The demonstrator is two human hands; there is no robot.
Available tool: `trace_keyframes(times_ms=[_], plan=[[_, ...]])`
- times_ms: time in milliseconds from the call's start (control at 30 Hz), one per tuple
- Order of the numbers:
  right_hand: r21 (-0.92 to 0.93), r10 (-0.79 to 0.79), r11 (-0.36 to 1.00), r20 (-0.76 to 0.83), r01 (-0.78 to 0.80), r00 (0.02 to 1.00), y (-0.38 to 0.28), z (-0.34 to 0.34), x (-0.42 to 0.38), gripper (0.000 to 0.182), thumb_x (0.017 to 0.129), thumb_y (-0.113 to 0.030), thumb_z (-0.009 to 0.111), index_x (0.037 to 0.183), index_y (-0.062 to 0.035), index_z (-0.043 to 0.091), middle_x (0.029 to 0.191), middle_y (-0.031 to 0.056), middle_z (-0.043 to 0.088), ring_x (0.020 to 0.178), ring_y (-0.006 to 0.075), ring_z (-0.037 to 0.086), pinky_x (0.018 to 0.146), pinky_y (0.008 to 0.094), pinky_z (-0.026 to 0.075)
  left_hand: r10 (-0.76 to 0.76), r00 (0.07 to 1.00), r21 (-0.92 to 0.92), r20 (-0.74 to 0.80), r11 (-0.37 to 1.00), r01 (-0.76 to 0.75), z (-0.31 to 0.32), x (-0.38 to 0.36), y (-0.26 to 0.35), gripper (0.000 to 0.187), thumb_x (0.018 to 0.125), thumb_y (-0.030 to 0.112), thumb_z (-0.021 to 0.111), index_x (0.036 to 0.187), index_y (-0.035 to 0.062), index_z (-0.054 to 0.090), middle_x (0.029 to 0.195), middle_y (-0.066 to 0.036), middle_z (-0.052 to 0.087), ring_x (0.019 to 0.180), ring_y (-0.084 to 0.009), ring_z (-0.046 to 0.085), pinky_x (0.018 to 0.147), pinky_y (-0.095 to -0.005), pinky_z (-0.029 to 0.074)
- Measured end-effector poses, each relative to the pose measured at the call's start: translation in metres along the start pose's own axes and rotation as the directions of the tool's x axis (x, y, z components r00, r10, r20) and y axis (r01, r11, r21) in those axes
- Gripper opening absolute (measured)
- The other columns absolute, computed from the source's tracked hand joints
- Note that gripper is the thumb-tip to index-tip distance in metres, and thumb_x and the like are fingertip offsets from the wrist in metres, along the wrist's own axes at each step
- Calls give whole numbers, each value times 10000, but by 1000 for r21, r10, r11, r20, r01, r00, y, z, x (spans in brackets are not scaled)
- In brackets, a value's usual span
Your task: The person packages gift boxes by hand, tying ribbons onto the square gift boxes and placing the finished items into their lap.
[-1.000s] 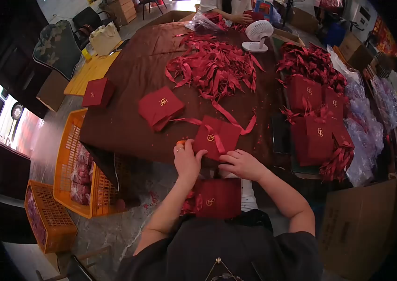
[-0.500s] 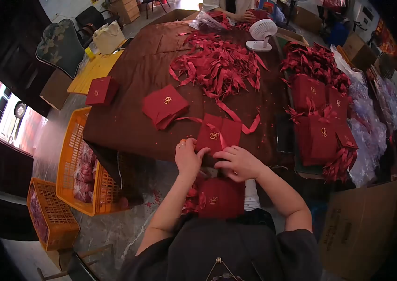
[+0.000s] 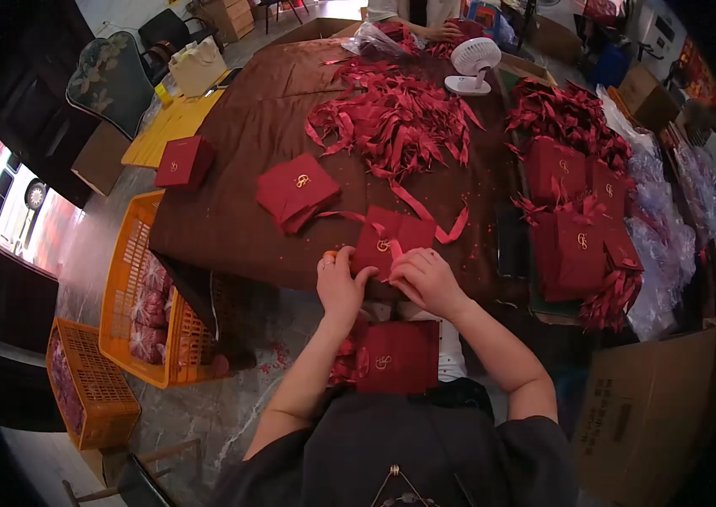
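Note:
A red card with a gold emblem [image 3: 413, 232] lies near the front edge of the brown-covered table, a red ribbon [image 3: 396, 248] running across it. My left hand [image 3: 339, 275] touches its lower left corner, with thumb and fingers apart. Over the card's lower right part, my right hand [image 3: 422, 275] has its fingers pressed together at the ribbon; its fingertips pinch the ribbon. A stack of red cards [image 3: 299, 188] sits to the left. Behind lies a large heap of red ribbons [image 3: 392, 118]. On my lap rests another red piece with an emblem [image 3: 400, 359].
A white fan [image 3: 474, 63] stands at the back. Red packets [image 3: 573, 253] and ribbons fill the right side. A red box [image 3: 184, 162] is at the table's left corner, above an orange basket [image 3: 130, 279]. Across the table, a person's hand [image 3: 442, 32] shows.
My right hand has moved up and slightly right, from below the card's edge onto the ribbon. My left hand has barely moved.

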State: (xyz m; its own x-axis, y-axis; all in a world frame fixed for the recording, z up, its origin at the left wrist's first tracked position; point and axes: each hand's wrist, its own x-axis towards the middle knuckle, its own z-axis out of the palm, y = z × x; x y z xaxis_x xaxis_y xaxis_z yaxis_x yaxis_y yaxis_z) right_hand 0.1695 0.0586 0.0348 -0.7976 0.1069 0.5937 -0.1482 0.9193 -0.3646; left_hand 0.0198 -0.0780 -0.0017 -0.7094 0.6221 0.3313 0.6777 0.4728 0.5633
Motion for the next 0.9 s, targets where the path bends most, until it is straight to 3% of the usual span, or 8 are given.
trace_keyframes(times_ms=[67, 133, 267, 333, 433, 567, 633, 900], plan=[[20, 55, 998, -9, -55, 998, 4, 17, 8, 179, 837, -104, 721, 997, -97, 641, 983, 46, 639, 973, 262, 614, 848, 389, 462, 6, 999, -18, -41, 1000, -6, 3, -3, 1, 488, 755, 342, 835, 1123, 106, 619, 1060, -126, 599, 1052, -345, 567, 847, -447, 504], [116, 218, 972, -122, -204, 968, 5, 36, 17, 170, 851, -105, 708, 1008, -79, 647, 979, 64, 648, 972, 283, 613, 853, 408, 462, 20, 998, 12, -54, 1000, -20, 5, -3, 2, 476, 760, 297, 835, 1130, 93, 615, 1074, -134, 600, 1068, -353, 562, 862, -448, 496], [89, 270, 961, -117, -260, 956, 17, 60, 18, 157, 862, -106, 693, 1011, -69, 656, 962, 79, 649, 960, 299, 610, 857, 426, 465, 50, 999, -55, -19, 997, -51, 2, 3, -6, 463, 756, 279, 835, 1115, 79, 622, 1065, -145, 604, 1048, -355, 568, 864, -447, 489], [51, 312, 950, -98, -309, 945, 17, 65, 19, 143, 863, -109, 685, 1000, -73, 664, 966, 80, 640, 954, 301, 603, 863, 435, 467, 21, 997, -75, 70, 997, -16, 0, 4, -8, 427, 768, 254, 821, 1107, 69, 637, 1046, -153, 612, 1017, -360, 575, 860, -441, 484], [-28, 267, 962, -115, -272, 957, 16, 71, 21, 146, 850, -107, 690, 990, -78, 665, 970, 85, 630, 952, 308, 594, 861, 435, 468, 87, 995, -125, -53, 988, -93, 7, 4, -16, 379, 781, 228, 801, 1093, 60, 667, 1022, -151, 618, 985, -355, 583, 853, -432, 483], [-43, 273, 960, -103, -278, 956, 12, 76, 21, 144, 836, -104, 694, 974, -80, 663, 967, 86, 619, 953, 312, 588, 854, 436, 467, 43, 999, -220, -19, 974, -46, 5, 3, -21, 324, 802, 191, 768, 1085, 49, 697, 994, -147, 624, 972, -346, 591, 855, -424, 486], [-2, 281, 959, -116, -283, 953, 8, 78, 21, 121, 829, -109, 694, 933, -73, 644, 941, 101, 622, 934, 318, 595, 849, 439, 472, -44, 997, -316, 63, 947, 62, -2, 4, -18, 287, 812, 168, 745, 1067, 39, 716, 981, -151, 635, 971, -342, 602, 858, -423, 491], [-42, 303, 947, -201, -317, 932, 3, 95, 22, 128, 824, -106, 699, 936, -77, 645, 937, 89, 633, 926, 306, 597, 827, 449, 460, 56, 998, -335, 30, 941, -43, 4, 3, -25, 283, 842, 156, 700, 1104, 55, 730, 978, -169, 654, 961, -345, 628, 864, -417, 500]])
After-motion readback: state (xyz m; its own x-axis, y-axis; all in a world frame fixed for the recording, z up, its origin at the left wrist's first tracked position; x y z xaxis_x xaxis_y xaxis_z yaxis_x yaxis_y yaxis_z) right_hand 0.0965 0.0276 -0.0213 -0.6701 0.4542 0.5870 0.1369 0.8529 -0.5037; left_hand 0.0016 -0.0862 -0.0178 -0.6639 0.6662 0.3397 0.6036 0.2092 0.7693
